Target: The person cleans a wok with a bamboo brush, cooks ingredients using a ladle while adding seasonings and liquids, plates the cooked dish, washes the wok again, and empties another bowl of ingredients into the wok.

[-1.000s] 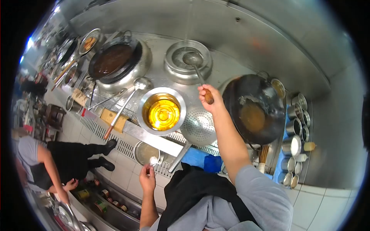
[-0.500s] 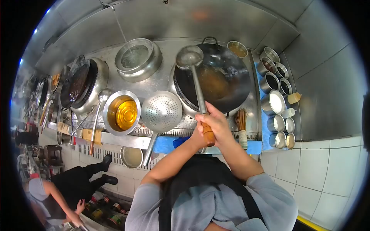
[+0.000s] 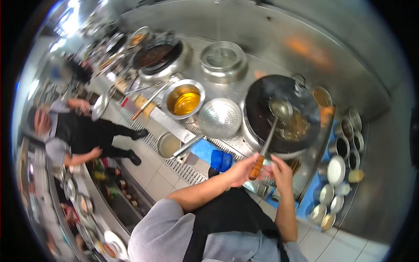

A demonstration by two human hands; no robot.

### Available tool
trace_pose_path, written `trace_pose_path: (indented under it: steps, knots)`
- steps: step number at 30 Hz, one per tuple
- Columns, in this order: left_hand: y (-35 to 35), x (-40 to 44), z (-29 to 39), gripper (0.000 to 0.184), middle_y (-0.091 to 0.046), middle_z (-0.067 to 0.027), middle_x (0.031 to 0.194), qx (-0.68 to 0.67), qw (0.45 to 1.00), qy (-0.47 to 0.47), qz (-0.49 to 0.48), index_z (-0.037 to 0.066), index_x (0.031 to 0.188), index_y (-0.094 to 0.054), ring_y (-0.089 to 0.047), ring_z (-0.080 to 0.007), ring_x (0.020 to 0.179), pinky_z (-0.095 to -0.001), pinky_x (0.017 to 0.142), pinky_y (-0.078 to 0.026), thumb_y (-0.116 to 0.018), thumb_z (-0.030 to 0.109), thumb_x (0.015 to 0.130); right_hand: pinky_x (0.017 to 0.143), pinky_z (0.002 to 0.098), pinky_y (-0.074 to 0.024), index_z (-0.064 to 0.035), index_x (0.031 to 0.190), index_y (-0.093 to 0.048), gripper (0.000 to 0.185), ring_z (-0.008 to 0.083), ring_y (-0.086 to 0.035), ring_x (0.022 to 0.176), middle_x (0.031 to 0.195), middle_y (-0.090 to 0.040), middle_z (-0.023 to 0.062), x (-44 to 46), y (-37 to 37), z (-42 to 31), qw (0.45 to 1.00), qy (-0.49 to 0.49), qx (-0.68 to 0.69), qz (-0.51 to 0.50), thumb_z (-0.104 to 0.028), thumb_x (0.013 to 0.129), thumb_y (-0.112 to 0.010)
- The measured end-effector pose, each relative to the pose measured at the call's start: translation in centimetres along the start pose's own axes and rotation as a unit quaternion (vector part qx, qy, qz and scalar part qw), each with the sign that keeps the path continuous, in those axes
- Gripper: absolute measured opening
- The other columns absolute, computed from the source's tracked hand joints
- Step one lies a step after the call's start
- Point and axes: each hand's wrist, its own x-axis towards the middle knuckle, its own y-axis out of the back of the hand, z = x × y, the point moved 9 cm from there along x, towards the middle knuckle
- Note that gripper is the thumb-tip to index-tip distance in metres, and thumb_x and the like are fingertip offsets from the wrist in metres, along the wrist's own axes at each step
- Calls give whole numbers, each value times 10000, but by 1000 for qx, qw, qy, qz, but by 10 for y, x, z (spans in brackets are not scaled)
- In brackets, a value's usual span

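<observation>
A ladle (image 3: 269,135) leans into the black wok (image 3: 262,96), its bowl over the brownish liquid and its wooden handle pointing toward me. My left hand (image 3: 241,171) is open beside and partly behind that handle, with no fingers wrapped over the front of it. To the right of the handle is my right hand (image 3: 281,171), its fingers loosely curved and apart, holding nothing visible. Some fingertips are blurred, and whether the left hand touches the handle is unclear. A perforated strainer (image 3: 220,117) lies left of the wok, next to a pot of yellow oil (image 3: 187,84).
Metal seasoning cups (image 3: 336,171) and squeeze bottles line the right side. A water-filled pot (image 3: 223,59) and a second wok (image 3: 152,59) stand at the back. A blue cloth (image 3: 221,160) lies at the front edge. On the left, a co-worker (image 3: 72,129) holds a metal utensil.
My view has turned left. The ladle bowl has moved from the wok's far left rim to over the liquid. My hands, formerly closed around its handle, have opened apart.
</observation>
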Motion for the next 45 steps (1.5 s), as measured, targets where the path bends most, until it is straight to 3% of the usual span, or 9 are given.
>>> trace_pose_path:
  steps: [8,13,15,17,21,24,28,40,45]
  knots:
    - [-25,-4,26,168,-651,-18,946,104,983,-83,127,110,1105,-591,-592,-101,678,-252,561,-425,-626,253,1021,943,429,-516,-4,1538,-451,930,356,-620,1030,1231,-615,246,-80,101,153,828,16,-494,264,-374,785,-851]
    - [15,-32,61,204,-665,-48,934,51,987,-91,121,67,1147,-611,-556,-99,652,-239,516,-384,-650,176,979,995,397,-521,-37,1632,-284,838,328,-617,1201,1441,-545,201,-77,134,191,958,-76,-75,267,-221,931,-703]
    - [24,-50,78,259,-663,-60,928,48,987,-91,123,45,1195,-612,-542,-106,630,-235,486,-370,-653,171,973,972,377,-538,-52,1647,-259,795,295,-603,1240,1507,-504,172,-104,132,124,949,-24,190,250,-163,963,-650]
    - [38,-62,87,325,-660,-70,925,68,983,-84,146,26,1253,-604,-514,-108,599,-233,475,-369,-656,166,965,892,353,-569,-90,1665,-225,795,254,-602,1222,1529,-482,140,-122,121,38,948,59,178,258,-144,976,-619]
    - [42,-65,90,407,-643,-74,938,73,990,-63,107,-25,1315,-558,-518,-106,598,-235,483,-392,-619,187,973,723,373,-610,-288,1669,-248,832,292,-589,1218,1498,-484,96,-90,72,-65,971,34,92,217,-245,947,-657]
    - [32,-60,100,404,-629,-83,950,69,994,-54,69,-30,1312,-552,-532,-104,601,-226,470,-396,-607,190,978,913,430,-567,-211,1585,-455,706,302,-668,1088,1421,-543,145,-15,44,-107,847,230,-419,234,-218,928,-716]
    - [38,-64,109,483,-603,-82,973,78,994,-43,66,-42,1369,-525,-497,-78,596,-188,448,-374,-602,220,971,985,461,-535,-278,1464,-589,625,379,-670,1106,1225,-652,185,112,22,-87,795,7,-584,164,-303,865,-762]
    - [64,-70,124,486,-585,-75,951,-14,1000,1,21,-30,1390,-510,-467,-67,555,-189,418,-353,-562,247,994,919,477,-566,-304,1381,-664,529,342,-714,1061,1148,-737,146,124,13,-155,731,7,-613,300,-377,865,-756]
    - [59,-68,123,504,-573,-72,936,1,1000,30,5,-17,1413,-497,-454,-64,551,-188,416,-349,-556,266,1000,913,481,-565,-305,1389,-657,498,361,-715,1034,1140,-701,170,138,0,-132,724,-34,-651,224,-371,899,-727]
